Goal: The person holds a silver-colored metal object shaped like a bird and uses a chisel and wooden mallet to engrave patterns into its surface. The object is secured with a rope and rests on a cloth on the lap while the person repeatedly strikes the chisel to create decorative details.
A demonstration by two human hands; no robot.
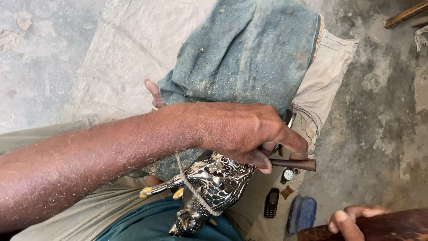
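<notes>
My left hand [249,134] reaches across from the left and is closed around a tool with a brown wooden handle [296,164]; the tool's working end is hidden under the hand. Just below the hand lies a black carved animal figure [214,183] with fine white patterning, resting on my lap with a thin rope [189,183] looped over it. My right hand [350,218] sits at the bottom right, fingers curled on the edge of a dark reddish wooden piece [383,225].
A dusty blue denim cloth [249,49] lies over a tan cloth [129,44] on the concrete floor [383,111]. A small black phone [271,203], a wristwatch [288,175] and a blue object [302,214] lie near my knee. A wooden strip [405,14] lies at top right.
</notes>
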